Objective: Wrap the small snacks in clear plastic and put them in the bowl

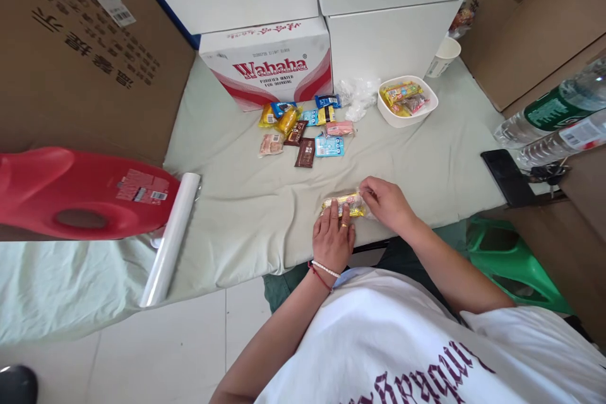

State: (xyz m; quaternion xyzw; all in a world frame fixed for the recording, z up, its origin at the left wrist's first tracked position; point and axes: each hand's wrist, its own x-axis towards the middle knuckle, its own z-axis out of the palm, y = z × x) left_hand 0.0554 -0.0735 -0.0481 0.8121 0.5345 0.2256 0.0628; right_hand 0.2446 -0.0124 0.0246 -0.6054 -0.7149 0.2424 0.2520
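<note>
A snack in a yellow wrapper [356, 204], with clear plastic around it, lies near the front edge of the cloth-covered table [246, 202]. My left hand [334, 237] rests on it from the front, its fingers stretched out and spread over the wrapper. At the packet's right end, my right hand [384, 202] is closed in a pinch on the clear plastic wrap [368, 213]. Beyond the hands lies a group of small packets, among them a brown sachet [305, 153], a light blue packet [330, 146], a pink packet [339, 129] and a yellow packet [288, 120].
A white bowl [408, 116] holding wrapped snacks stands behind, beside crumpled clear plastic [358, 96] and a paper cup [445, 57]. A plastic-film roll [171, 240] and red container [89, 192] lie left. Bottles [558, 104] and a black phone [506, 177] are right. A Wahaha box [269, 66] stands behind.
</note>
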